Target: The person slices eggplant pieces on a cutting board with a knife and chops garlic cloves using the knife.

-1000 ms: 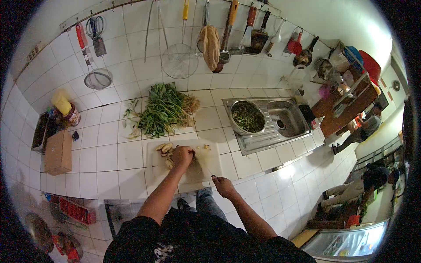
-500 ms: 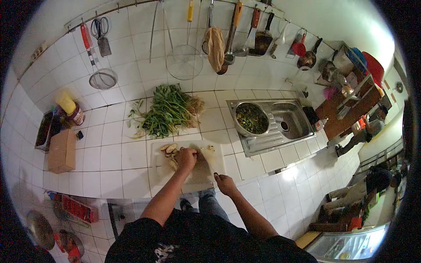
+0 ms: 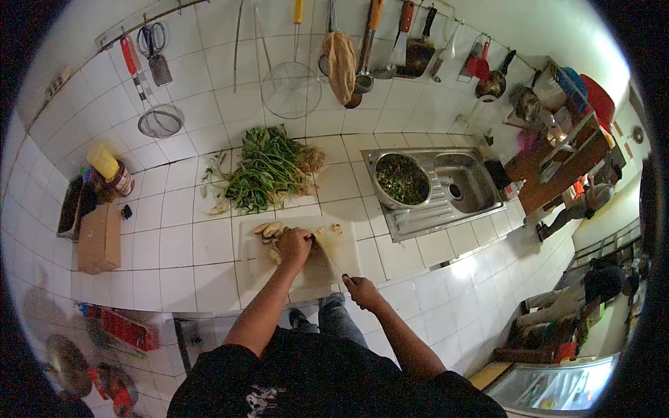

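Note:
My right hand [image 3: 362,292] is wrapped round the handle of a knife [image 3: 332,261], whose blade slants up and left over the white cutting board [image 3: 350,244]. Close to the blade tip, my left hand [image 3: 295,246] is closed, fingers bent down at the board; what lies under them is mostly hidden. Pale slices with brownish edges [image 3: 267,230] lie just left of that hand. A few small yellowish bits [image 3: 329,229] sit on the board's far right part.
Behind the board lies a heap of leafy greens [image 3: 261,171] with roots. A metal bowl of chopped greens [image 3: 402,180] stands on the drainboard beside the sink [image 3: 463,182]. A cardboard box [image 3: 99,239] is at left. Utensils hang along the wall; two people are at far right.
The view has shifted slightly. Both hands stay at nearly the same place on the board, the knife still in my right hand. The small yellowish bits lie slightly differently.

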A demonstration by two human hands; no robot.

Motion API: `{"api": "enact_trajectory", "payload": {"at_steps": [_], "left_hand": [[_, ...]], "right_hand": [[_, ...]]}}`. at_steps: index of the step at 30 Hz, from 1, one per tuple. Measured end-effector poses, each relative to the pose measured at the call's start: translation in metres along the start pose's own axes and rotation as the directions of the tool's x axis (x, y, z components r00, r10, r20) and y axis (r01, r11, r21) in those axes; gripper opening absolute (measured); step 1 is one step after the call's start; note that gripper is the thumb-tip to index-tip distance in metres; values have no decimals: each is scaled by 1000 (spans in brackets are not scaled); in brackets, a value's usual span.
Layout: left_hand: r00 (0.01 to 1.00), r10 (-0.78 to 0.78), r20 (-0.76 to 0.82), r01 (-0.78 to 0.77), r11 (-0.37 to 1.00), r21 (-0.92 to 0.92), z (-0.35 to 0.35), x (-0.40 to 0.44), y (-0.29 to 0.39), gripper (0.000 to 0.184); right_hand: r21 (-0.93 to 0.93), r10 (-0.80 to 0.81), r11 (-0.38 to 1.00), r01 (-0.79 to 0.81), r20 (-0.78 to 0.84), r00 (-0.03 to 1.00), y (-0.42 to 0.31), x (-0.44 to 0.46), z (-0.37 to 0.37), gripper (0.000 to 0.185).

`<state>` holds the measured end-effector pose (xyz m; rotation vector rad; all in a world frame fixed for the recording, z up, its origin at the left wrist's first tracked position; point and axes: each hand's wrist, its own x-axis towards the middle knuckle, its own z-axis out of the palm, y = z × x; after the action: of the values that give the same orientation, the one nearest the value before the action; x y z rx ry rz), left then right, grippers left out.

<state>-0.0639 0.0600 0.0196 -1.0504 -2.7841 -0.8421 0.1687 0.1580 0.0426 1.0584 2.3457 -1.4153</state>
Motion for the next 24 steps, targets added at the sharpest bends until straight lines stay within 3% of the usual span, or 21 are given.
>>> {"api": "enact_trajectory", "payload": {"at_steps": [2,4,7,9,11,13,16,19,21,24], "left_hand": [[1000,14,8,-14,1000,13,-4,1,3,13],[999,30,18,-30,999,28,1,0,0,14],[999,34,22,-34,999,-6,-4,2,5,15],[997,-69,46,67,997,34,-13,-2,14,17],[998,-54,9,54,997,47,-22,-9,21,18],[999,-37,-19,38,998,59,-13,-10,19,19],[999,-50,0,50,997,63,4,-5,10,17],[997,61,-42,-61,998,-7,5,4,13,14],[1000,-12,1,12,1000,-13,5,10,22,15],[998,18,58,-15,998,-59,3,19,32,18]], "right_hand": [[-22,-15,1000,15,2,1000,-6,2,-2,59],[-219,-303,936,277,-97,948,-3,11,2,60],[-183,-170,972,146,-126,977,-10,18,6,60],[-218,-219,958,188,-127,967,-15,11,3,59],[-255,-263,940,225,-126,956,-14,6,-1,58],[-139,-111,986,93,-127,986,-6,0,-2,55],[-82,-128,990,114,-188,974,2,-15,-6,53],[-74,-81,995,68,-196,977,1,-25,-12,58],[-46,-70,997,62,-204,976,6,-26,-12,59],[17,-56,998,61,-205,977,8,-27,-13,61]]}}
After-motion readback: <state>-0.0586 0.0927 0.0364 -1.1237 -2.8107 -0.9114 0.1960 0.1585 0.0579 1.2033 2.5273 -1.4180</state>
